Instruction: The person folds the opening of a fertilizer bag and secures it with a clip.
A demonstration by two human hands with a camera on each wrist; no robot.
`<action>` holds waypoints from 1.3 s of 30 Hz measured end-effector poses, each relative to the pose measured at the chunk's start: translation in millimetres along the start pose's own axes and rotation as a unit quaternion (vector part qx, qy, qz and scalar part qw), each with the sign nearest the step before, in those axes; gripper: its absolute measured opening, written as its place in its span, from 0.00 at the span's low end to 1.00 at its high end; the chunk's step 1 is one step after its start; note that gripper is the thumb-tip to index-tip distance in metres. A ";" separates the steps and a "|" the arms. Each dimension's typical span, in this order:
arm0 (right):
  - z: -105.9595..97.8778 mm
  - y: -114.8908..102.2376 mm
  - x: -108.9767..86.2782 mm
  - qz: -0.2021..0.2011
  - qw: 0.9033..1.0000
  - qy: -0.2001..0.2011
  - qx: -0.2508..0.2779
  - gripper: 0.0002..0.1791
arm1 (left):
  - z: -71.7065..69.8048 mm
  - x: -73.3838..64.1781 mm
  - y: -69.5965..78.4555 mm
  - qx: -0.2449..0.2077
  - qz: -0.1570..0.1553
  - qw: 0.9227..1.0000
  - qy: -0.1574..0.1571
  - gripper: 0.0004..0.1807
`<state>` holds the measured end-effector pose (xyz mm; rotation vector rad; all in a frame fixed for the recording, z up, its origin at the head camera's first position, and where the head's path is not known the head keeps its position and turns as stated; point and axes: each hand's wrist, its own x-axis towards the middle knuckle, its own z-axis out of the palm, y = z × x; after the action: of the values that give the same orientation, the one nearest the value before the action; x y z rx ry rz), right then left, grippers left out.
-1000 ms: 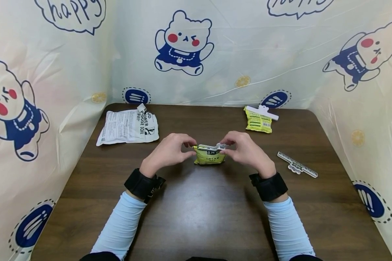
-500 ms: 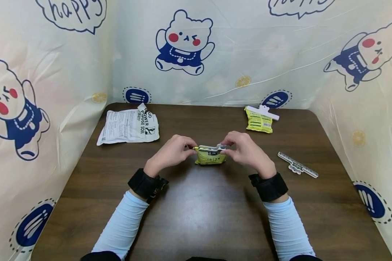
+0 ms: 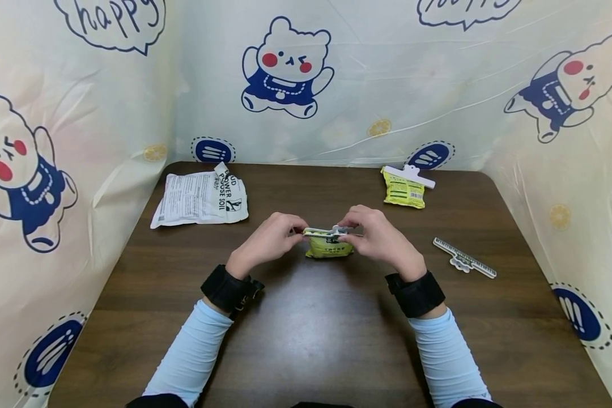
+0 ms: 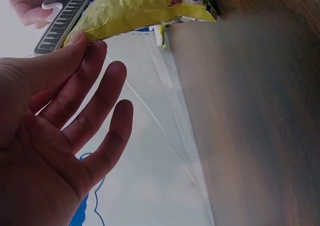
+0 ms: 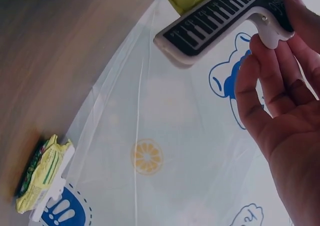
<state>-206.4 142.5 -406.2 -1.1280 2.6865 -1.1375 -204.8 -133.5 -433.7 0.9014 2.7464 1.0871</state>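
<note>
A small yellow packet point(image 3: 328, 248) stands on the dark table in the middle of the head view. Across its top edge lies a sealing clip point(image 5: 210, 23) with a piano-key pattern and a pale handle. My right hand point(image 3: 374, 235) pinches this clip around its handle, near the right end of the packet. At the other end, my left hand point(image 3: 272, 235) pinches the packet's upper corner between thumb and index finger. In the left wrist view the other left fingers point(image 4: 107, 131) spread loosely away from the packet.
At the back left lies a white printed bag point(image 3: 199, 198). A second yellow packet point(image 3: 404, 190), with a white clip point(image 3: 409, 175) on its top, sits at the back right. Another patterned clip point(image 3: 464, 258) lies on the table point(image 3: 306, 340) to the right. A bear-printed curtain point(image 3: 377, 73) surrounds the table.
My right hand has shifted a little left, sliding the clip along the packet's top toward my left hand. My left hand has moved slightly right and closed its pinch on the corner.
</note>
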 end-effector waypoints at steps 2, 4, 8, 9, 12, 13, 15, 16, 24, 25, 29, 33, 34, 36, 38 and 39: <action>-0.1 0.4 0.1 0.005 1.000 -0.002 -0.001 0.10 | 0.3 0.1 -0.3 -0.001 0.002 1.000 0.000 0.06; -0.4 0.1 0.1 0.009 1.000 -0.004 -0.003 0.10 | 0.2 0.0 -0.4 -0.002 0.001 1.000 -0.001 0.06; -0.1 -0.8 -0.2 0.012 1.000 -0.004 -0.007 0.10 | 0.6 -0.1 -0.3 -0.005 0.002 1.000 -0.002 0.05; 0.2 -0.9 -0.3 0.011 1.000 -0.005 -0.008 0.10 | 0.8 -0.2 -0.5 -0.005 0.002 1.000 -0.002 0.05; 0.8 -0.8 -0.4 0.010 1.000 -0.003 -0.011 0.10 | 1.3 -0.3 -0.8 -0.006 0.003 1.000 -0.003 0.05; 1.2 -0.6 -0.3 0.010 1.000 -0.002 -0.012 0.10 | 1.5 -0.3 -1.0 -0.005 0.003 1.000 -0.002 0.04; 1.8 -0.1 -0.4 0.007 1.000 -0.001 -0.013 0.10 | 1.9 -0.5 -1.1 -0.004 0.003 1.000 -0.002 0.04; 1.9 0.2 -0.5 0.004 1.000 0.001 -0.014 0.10 | 2.0 -0.6 -1.1 -0.004 0.003 1.000 -0.002 0.04; 2.6 1.4 0.3 -0.022 1.000 0.009 -0.018 0.09 | 1.3 -0.3 0.3 -0.005 -0.002 1.000 -0.008 0.06; 2.8 1.2 0.4 -0.021 1.000 0.010 -0.018 0.09 | 1.3 -0.2 0.5 -0.004 -0.002 1.000 -0.007 0.06; 2.8 -0.4 0.2 -0.017 1.000 0.007 -0.016 0.09 | 0.6 0.0 0.8 -0.001 -0.002 1.000 -0.005 0.06; 2.0 -0.1 0.5 -0.006 1.000 -0.004 -0.011 0.13 | 0.3 0.3 0.3 0.001 -0.001 1.000 -0.004 0.06; 1.4 0.5 0.6 -0.001 1.000 -0.010 -0.009 0.15 | 0.4 0.3 0.0 0.001 0.000 1.000 -0.004 0.06; 0.3 3.1 0.6 0.016 1.000 -0.024 -0.003 0.20 | 0.5 0.0 -0.1 0.001 0.001 1.000 -0.003 0.06; -0.9 6.6 0.0 0.037 0.999 -0.040 0.000 0.23 | 0.6 -0.5 0.1 0.002 0.001 1.000 -0.002 0.06; -1.6 8.4 -0.7 0.048 0.998 -0.048 0.001 0.23 | 0.9 -0.7 0.0 0.003 0.002 1.000 -0.002 0.06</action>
<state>-211.5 148.0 -410.5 -1.0146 2.6356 -1.0438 -204.0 -133.3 -434.5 0.9082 2.7472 1.0784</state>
